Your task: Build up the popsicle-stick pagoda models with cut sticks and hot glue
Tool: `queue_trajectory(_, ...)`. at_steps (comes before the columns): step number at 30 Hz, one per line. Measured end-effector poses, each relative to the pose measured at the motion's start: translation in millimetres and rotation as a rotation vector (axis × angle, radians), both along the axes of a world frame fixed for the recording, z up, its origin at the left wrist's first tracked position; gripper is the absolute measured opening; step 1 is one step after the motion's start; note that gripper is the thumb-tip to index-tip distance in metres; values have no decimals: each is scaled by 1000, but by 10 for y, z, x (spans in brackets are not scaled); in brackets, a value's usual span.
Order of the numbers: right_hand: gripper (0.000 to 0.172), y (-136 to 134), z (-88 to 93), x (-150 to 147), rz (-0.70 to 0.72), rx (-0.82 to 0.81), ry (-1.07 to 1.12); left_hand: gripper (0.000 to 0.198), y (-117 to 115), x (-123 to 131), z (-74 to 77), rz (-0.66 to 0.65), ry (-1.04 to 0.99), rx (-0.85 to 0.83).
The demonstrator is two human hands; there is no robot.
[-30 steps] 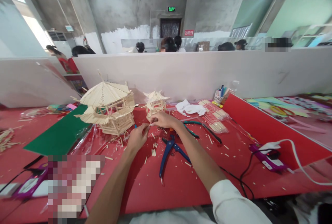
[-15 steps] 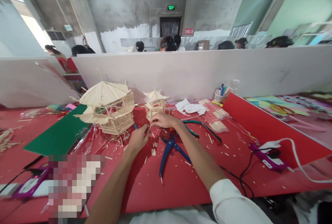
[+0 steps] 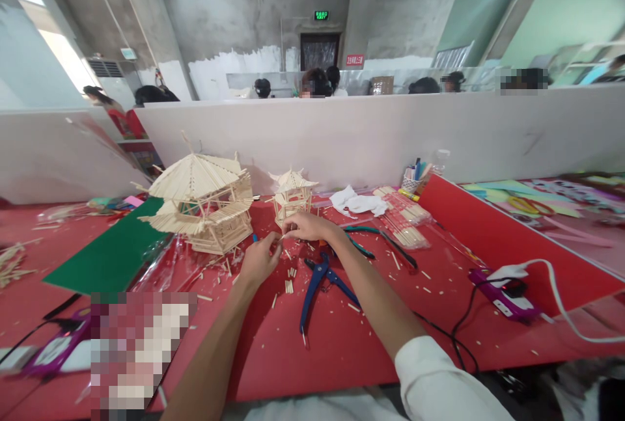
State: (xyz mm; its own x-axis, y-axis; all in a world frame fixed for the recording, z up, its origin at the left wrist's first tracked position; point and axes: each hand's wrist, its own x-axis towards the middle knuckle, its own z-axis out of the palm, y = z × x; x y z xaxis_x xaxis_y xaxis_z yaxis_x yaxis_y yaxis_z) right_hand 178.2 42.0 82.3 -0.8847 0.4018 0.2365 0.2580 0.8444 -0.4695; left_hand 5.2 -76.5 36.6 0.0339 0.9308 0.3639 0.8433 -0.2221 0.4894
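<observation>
My left hand and my right hand meet over the red table, just in front of a small stick pavilion. Both are pinched on a thin wooden stick held between them. A larger stick pavilion stands to the left. Blue-handled cutters lie on the table just below my right wrist. Short stick pieces lie scattered under my hands.
A green mat lies left. A purple glue gun with white cord rests right, another front left. Bagged sticks, a white cloth, a pen cup and green-handled pliers sit behind. A white partition backs the table; people sit beyond.
My hands have stayed nearly in place, with the fingertips shifting slightly on the stick. The camera has barely moved.
</observation>
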Motion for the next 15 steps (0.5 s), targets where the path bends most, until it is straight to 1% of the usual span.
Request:
queue_trajectory(4, 6, -3, 26, 42, -35, -24, 31, 17, 1, -18, 8, 45, -3, 8)
queue_trajectory(6, 5, 23, 48, 124, -92, -50, 49, 19, 2, -33, 8, 64, -42, 11)
queue_trajectory(8, 8, 76, 64, 239, -202, -63, 59, 20, 11, -50, 8, 65, -101, 22)
queue_trajectory(11, 10, 185, 64, 420, -398, -23, 66, 23, 64, -81, 22, 22, -221, 28)
queue_trajectory(13, 11, 255, 44, 509, -527, 6, 68, 25, 146, -104, 53, -23, -320, 28)
queue_trajectory(15, 11, 311, 10, 558, -616, 17, 65, 25, 274, -127, 104, -61, -378, 46)
